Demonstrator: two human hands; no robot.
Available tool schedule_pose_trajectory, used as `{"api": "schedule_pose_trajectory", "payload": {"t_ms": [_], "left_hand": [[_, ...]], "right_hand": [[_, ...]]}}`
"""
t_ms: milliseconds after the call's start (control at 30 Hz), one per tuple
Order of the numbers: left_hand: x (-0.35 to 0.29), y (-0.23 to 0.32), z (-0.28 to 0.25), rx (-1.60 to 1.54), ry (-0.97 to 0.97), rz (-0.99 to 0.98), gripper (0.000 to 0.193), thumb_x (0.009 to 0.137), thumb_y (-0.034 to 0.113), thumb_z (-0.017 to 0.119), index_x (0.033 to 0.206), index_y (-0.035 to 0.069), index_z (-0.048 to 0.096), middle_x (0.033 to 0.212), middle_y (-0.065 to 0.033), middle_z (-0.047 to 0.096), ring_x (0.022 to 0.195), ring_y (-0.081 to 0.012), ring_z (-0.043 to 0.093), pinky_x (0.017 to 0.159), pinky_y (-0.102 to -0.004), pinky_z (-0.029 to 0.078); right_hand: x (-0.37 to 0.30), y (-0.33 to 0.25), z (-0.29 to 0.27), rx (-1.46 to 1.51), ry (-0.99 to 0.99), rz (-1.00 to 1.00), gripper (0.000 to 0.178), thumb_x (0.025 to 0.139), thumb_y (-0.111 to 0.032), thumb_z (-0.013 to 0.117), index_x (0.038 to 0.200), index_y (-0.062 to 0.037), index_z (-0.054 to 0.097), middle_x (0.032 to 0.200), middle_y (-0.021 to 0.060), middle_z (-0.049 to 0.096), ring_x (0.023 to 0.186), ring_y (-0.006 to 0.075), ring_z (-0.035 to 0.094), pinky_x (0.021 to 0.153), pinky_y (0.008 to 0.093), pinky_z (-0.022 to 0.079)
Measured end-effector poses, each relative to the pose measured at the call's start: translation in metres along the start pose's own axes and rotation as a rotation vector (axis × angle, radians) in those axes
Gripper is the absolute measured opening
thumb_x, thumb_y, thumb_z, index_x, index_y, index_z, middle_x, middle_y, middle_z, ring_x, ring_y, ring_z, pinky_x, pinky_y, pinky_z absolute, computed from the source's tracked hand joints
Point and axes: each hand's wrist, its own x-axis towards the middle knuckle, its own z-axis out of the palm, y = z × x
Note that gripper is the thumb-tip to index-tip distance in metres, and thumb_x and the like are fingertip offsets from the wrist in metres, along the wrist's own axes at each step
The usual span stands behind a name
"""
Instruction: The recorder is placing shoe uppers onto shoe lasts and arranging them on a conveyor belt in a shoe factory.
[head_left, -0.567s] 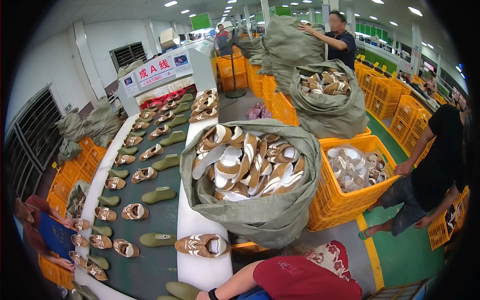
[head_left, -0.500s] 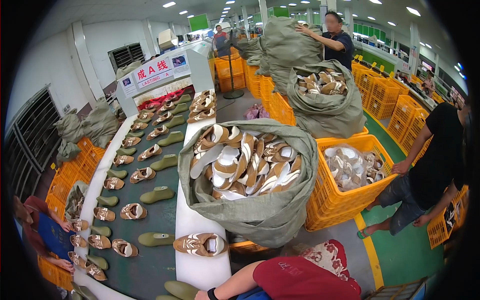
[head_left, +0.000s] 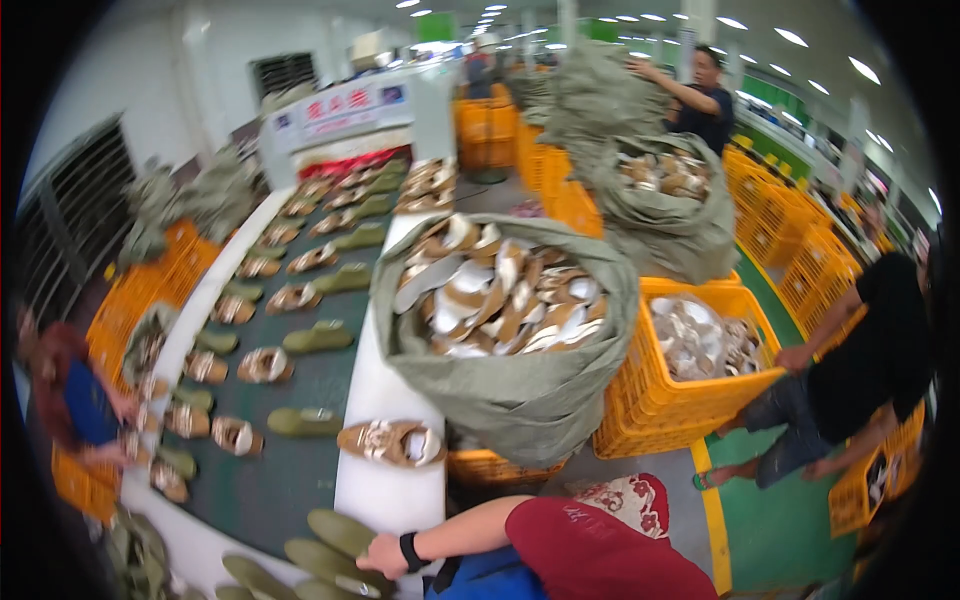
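Green lasts (head_left: pixel 340 531) at edge of white ledge (head_left: pixel 388 492), 1 of 2 hands (head_left: pixel 385 556) touching them, grip unclear, room toward brown shoe (head_left: pixel 378 442)

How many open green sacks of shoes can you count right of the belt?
2: the front sack, beside the white ledge, and the back sack, farther off and to its right. More may be hidden.

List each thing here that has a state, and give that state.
Right hand: at the green lasts, grip too blurred to tell
Left hand: out of view
Front sack: open, filled with shoes
Rear sack: open, likewise filled
Orange crate: open-topped, loaded
Single shoe: upright on the white ledge
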Motion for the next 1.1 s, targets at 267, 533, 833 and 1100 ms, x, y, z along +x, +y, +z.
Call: {"api": "schedule_pose_trajectory", "payload": {"t_ms": [267,533,833,1100], "left_hand": [[0.007,0.005,0.042,-0.219,-0.259,-0.189,0.042,0.076,0.034,0.061,0.108,0.007,0.058,0.105,-0.0093,0.058,0.105,-0.0294,0.049,0.093,-0.0483,0.033],[-0.011,-0.004,0.027,-0.222,-0.266,-0.281,0.044,0.076,0.038,0.064,0.108,0.008,0.058,0.105,-0.0072,0.058,0.106,-0.0268,0.048,0.095,-0.0508,0.030],[-0.005,-0.002,0.034,-0.221,-0.264,-0.318,0.045,0.072,0.039,0.065,0.105,0.009,0.060,0.101,-0.0063,0.058,0.101,-0.0246,0.050,0.094,-0.0504,0.031],[-0.007,0.001,0.031,-0.216,-0.290,-0.337,0.046,0.070,0.042,0.065,0.103,0.010,0.061,0.094,-0.0061,0.059,0.097,-0.0245,0.052,0.094,-0.0504,0.032]], "right_hand": [[-0.019,0.014,-0.041,-0.060,-0.084,0.207,0.040,0.078,-0.027,0.053,0.115,-0.0188,0.045,0.072,0.0168,0.064,0.067,0.0367,0.062,0.059,0.0473,0.047],[0.001,0.029,-0.069,0.280,-0.095,0.205,0.029,0.080,-0.028,0.054,0.107,-0.0202,0.047,0.067,0.0082,0.057,0.061,0.0305,0.058,0.060,0.0426,0.044],[0.153,0.072,-0.117,0.230,0.141,0.091,0.024,0.080,-0.025,0.054,0.104,-0.0193,0.052,0.080,0.0104,0.063,0.067,0.0271,0.062,0.058,0.0374,0.047],[0.215,0.099,-0.036,-0.371,-0.127,0.133,0.028,0.082,-0.013,0.047,0.107,-0.0230,0.055,0.086,0.0140,0.065,0.083,0.0298,0.065,0.071,0.0416,0.050]]}}
